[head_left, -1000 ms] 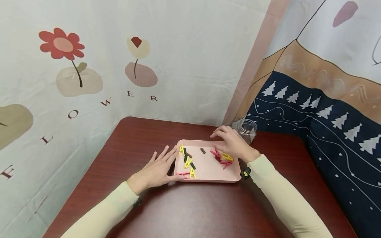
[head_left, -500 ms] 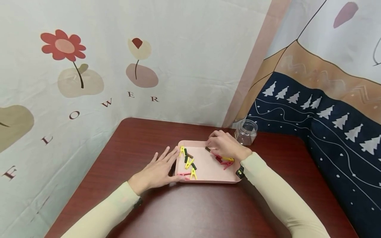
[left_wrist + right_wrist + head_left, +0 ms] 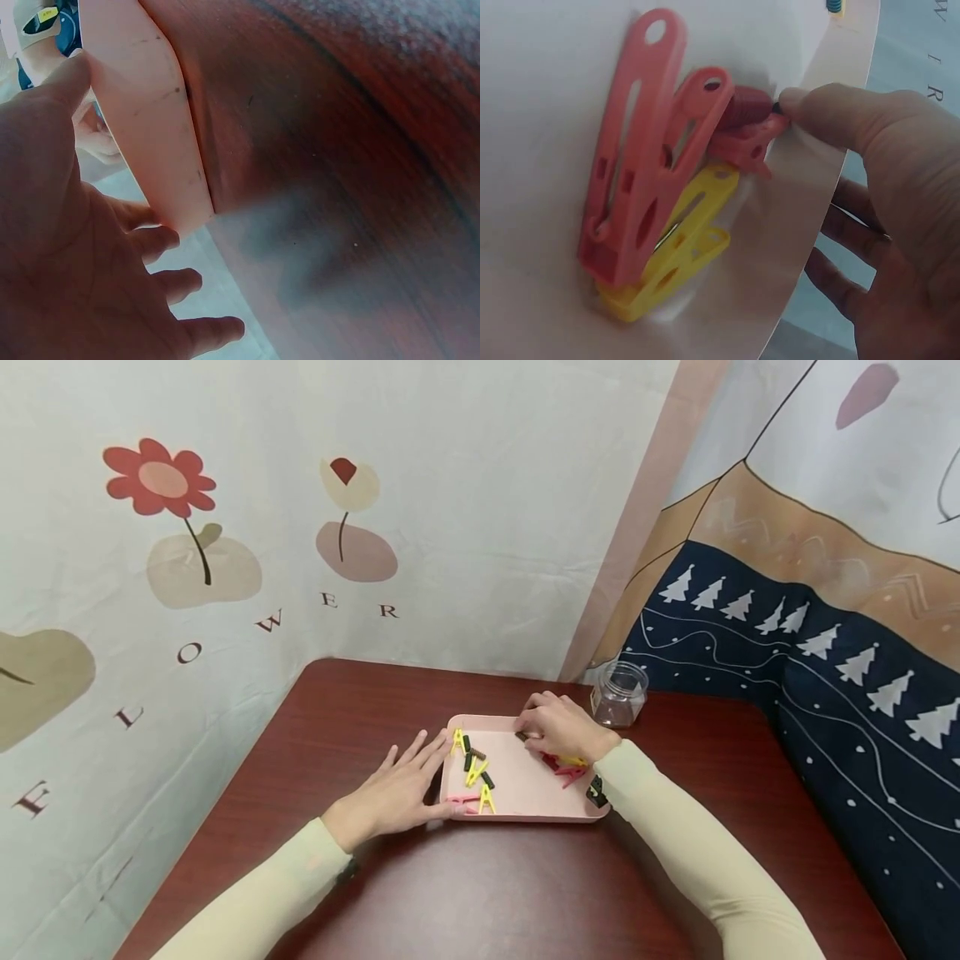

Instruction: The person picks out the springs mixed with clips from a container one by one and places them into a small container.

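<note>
A pink tray (image 3: 517, 793) holds pink and yellow clothespins and small ridged cylinders. My left hand (image 3: 393, 789) lies along its left side, fingers spread, thumb over the front left corner. In the left wrist view the fingers (image 3: 217, 330) reach along the tray's outer wall. My right hand (image 3: 562, 727) bends over the back right part and pinches a small dark cylinder (image 3: 521, 737), mostly hidden by the fingers. In the right wrist view the thumb touches its dark end, beside a red ridged cylinder (image 3: 748, 105), pink clothespins (image 3: 630, 165) and a yellow clothespin (image 3: 675, 255).
A clear open jar (image 3: 620, 695) stands behind the tray's right corner. Yellow clothespins (image 3: 487, 799), a pink clothespin (image 3: 463, 799) and dark cylinders (image 3: 487, 779) lie in the tray's left part. The brown table (image 3: 487, 893) meets printed cloth walls at the back.
My right hand has moved left and down from above the tray's back right to the dark cylinder, and its fingers have closed in on it. My left hand has stayed in place.
</note>
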Motion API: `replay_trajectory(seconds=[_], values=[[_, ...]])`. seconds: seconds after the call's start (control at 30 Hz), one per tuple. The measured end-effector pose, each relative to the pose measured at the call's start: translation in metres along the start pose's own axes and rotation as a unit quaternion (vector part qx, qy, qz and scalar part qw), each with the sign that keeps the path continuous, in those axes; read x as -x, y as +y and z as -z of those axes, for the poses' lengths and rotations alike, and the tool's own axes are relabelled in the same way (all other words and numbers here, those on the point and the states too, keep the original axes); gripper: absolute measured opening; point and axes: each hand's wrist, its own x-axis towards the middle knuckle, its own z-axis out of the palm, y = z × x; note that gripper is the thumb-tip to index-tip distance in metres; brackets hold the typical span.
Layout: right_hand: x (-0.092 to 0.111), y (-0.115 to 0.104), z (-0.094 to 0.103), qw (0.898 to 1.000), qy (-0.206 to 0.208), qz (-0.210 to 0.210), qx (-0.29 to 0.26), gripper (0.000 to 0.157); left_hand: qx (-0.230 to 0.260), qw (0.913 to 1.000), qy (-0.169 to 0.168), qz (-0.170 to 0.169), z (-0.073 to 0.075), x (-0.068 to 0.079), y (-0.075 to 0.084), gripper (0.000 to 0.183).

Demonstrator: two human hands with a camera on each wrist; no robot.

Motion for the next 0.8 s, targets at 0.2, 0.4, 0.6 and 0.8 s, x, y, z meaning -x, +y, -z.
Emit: replay_trajectory(seconds=[0.2, 0.4, 0.6, 0.8], values=[[-0.0016, -0.0024, -0.0017, 1.0, 0.013, 0.003, 0.005, 0.022, 0.001, 1.0, -0.002, 0.0, -0.0007, 0.0003, 0.0001, 0.117], [-0.0034, -0.0046, -0.0054, 1.0, 0.014, -0.016, 0.023, 0.019, 0.005, 1.0, 0.001, 0.003, -0.0016, 0.0006, 0.0003, 0.119], [-0.0065, -0.0066, -0.0086, 0.999, -0.003, -0.034, 0.042, 0.005, 0.004, 1.0, 0.004, 0.0, -0.0029, 0.0016, -0.0005, 0.116], [-0.0055, -0.0071, -0.0085, 0.998, -0.004, -0.039, 0.052, 0.004, 0.002, 1.0, 0.002, -0.003, -0.0024, 0.0009, 0.0003, 0.115]])
